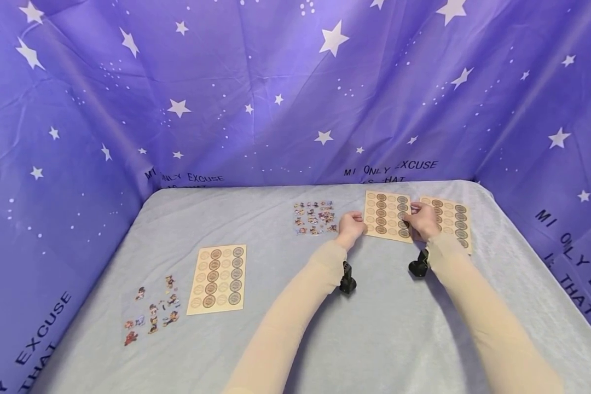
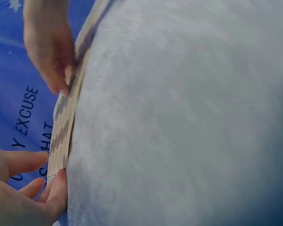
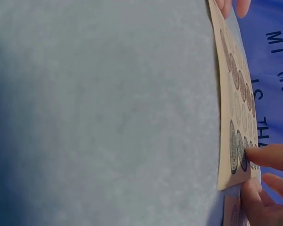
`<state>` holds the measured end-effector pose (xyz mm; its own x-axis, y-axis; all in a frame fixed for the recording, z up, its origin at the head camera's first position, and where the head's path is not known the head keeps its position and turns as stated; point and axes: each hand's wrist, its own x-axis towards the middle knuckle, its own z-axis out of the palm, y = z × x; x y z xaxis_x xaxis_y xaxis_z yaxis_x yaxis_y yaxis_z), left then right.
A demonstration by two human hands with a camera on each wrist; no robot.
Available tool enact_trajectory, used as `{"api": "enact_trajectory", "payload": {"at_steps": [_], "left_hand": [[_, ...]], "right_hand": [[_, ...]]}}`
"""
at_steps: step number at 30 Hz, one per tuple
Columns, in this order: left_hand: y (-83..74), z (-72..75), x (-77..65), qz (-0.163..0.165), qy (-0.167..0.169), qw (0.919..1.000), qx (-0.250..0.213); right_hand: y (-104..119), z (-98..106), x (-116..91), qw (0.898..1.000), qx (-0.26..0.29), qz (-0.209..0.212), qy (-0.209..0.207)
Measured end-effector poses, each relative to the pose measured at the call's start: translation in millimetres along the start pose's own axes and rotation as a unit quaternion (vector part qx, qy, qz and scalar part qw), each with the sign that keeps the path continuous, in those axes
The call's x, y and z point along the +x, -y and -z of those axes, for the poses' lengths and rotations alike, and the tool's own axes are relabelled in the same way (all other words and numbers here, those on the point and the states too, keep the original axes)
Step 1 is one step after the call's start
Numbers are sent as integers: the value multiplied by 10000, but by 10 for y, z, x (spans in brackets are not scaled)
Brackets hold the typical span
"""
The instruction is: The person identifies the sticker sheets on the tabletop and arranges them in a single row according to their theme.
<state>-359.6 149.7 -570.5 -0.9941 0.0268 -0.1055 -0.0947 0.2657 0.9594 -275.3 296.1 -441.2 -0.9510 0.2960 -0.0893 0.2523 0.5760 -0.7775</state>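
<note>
A cream sheet of round stickers (image 1: 386, 213), printed with brown and dark grey columns of circles, lies near the table's far edge. My right hand (image 1: 424, 221) grips its right edge; in the right wrist view the index finger (image 3: 269, 156) lies on top, the thumb below. At the left edge is my left hand (image 1: 351, 227), thumb and index finger spread apart, a fingertip touching the sheet. A second sticker sheet (image 1: 455, 221) lies partly under my right hand. Left of my left hand lies a clear sheet of small colourful cartoon stickers (image 1: 313, 217).
Another cream sheet of round stickers (image 1: 218, 279) lies at the table's left. Beside it is a clear sheet with scattered cartoon stickers (image 1: 152, 309). Grey cloth covers the table (image 1: 374, 339). A purple star-patterned curtain (image 1: 276, 131) stands around the back and sides.
</note>
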Motion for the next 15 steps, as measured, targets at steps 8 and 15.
{"api": "enact_trajectory", "payload": {"at_steps": [8, 15], "left_hand": [[441, -364, 528, 740, -481, 9933, -743], [107, -219, 190, 1057, -657, 9817, -1441]], "right_hand": [[-10, 24, 3, 9951, 837, -492, 157], [-12, 20, -26, 9834, 1637, -760, 178]]}}
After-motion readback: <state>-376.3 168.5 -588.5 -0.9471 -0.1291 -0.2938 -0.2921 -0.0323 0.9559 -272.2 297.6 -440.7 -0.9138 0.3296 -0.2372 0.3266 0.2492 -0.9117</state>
